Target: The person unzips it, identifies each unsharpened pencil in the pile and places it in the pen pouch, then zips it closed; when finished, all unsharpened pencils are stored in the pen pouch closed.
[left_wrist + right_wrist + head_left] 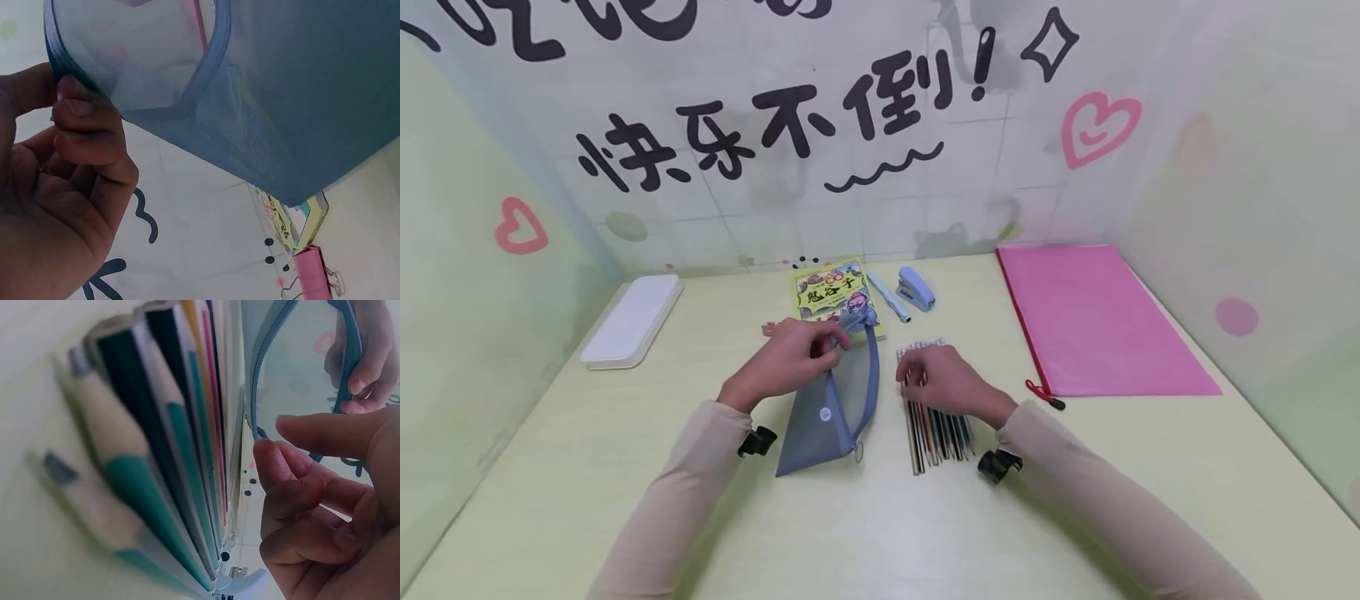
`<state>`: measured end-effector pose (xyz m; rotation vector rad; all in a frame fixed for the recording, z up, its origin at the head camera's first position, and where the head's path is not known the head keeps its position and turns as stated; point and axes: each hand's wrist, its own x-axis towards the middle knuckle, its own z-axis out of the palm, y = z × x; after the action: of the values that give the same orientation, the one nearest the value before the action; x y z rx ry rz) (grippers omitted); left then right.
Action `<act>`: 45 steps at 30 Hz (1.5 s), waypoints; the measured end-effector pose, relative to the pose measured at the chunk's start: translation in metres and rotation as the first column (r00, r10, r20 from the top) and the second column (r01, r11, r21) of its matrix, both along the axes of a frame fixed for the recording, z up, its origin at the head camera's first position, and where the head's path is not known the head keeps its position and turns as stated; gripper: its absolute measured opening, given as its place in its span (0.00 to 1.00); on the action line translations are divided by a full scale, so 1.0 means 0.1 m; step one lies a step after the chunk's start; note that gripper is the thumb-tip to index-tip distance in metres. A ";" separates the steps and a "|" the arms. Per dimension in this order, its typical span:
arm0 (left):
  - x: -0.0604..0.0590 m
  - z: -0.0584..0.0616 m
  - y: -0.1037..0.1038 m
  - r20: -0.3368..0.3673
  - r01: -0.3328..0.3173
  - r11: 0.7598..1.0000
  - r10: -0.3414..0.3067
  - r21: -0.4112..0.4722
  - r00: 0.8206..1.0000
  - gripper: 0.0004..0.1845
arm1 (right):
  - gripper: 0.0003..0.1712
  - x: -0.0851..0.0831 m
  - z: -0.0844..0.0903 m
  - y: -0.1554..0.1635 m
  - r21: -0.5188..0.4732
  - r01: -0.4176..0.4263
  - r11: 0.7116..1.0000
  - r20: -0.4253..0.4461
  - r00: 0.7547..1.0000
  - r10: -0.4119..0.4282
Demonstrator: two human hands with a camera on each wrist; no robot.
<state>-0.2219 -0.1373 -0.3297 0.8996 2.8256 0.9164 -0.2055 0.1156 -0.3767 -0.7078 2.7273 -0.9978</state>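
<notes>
A blue-grey mesh zip pouch [808,429] is held up at a slant, its zipped mouth spread apart. My left hand [790,358] pinches the rim of that mouth between thumb and fingers, as the left wrist view shows at the pouch's edge [300,94]. To the pouch's right, several pencils [951,442] lie side by side in a row, sharpened tips toward me. Over their far half is my right hand [943,379], fingers loosely bent. In the right wrist view nothing sits between its thumb and fingertips, and the pencils [150,506] lie beside it.
Behind the pouch lie a yellow book [827,287] and a pink binder clip [312,275]. A light blue pen [887,297] and a blue stapler [916,289] sit right of the book. A pink zip folder [1105,325] lies at right, a white case [634,321] at left.
</notes>
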 end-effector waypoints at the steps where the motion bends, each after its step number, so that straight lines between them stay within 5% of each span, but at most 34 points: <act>1: 0.01 -0.01 0.00 0.005 0.000 1.000 0.000 -0.003 1.000 0.10 | 0.06 0.00 0.00 0.00 0.015 -0.008 1.000 0.002 1.000 0.008; 15: 0.06 -0.07 0.04 0.045 0.016 1.000 -0.015 -0.024 0.999 0.10 | 0.10 0.00 -0.04 -0.20 0.240 -0.029 0.970 -0.040 0.998 0.040; 26: 0.07 -0.05 0.00 -0.006 -0.005 1.000 0.005 -0.001 1.000 0.10 | 0.12 0.03 0.01 -0.33 0.327 0.020 0.945 -0.032 0.999 -0.010; 33: 0.04 -0.07 -0.02 0.022 -0.007 0.999 0.006 0.047 1.000 0.10 | 0.16 -0.03 0.01 -0.39 0.276 0.027 0.961 0.064 0.997 -0.046; 45: -0.04 -0.17 -0.12 0.133 -0.062 0.984 0.040 0.165 0.990 0.11 | 0.17 -0.09 0.03 -0.28 0.050 0.105 0.993 0.150 0.982 -0.111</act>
<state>-0.2255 -0.1489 -0.3463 0.7546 2.7052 1.1908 -0.2148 0.0880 -0.3735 -0.4597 2.6678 -0.9709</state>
